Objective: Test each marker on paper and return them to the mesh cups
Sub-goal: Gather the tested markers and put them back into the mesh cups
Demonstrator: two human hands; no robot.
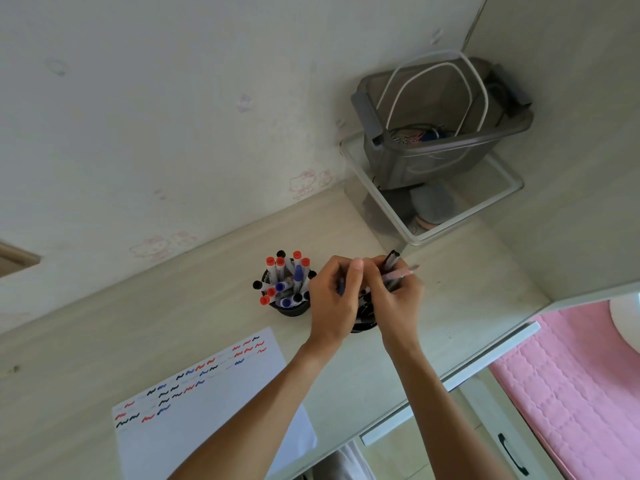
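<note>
- Black mesh cup [290, 308] on desk [104, 341], packed with capped red, blue and black markers [284, 278].
- Second cup [363, 326] just right of it, mostly hidden behind both hands.
- Left hand [330, 299] curled around markers at that cup.
- Right hand [394, 299] grips a marker bundle [393, 263]; black cap sticks out on top.
- Paper [214, 403] with red, blue, black squiggles lies nearer, left.

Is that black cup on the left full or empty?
Full: the left mesh cup is crammed with capped markers standing upright.
</note>
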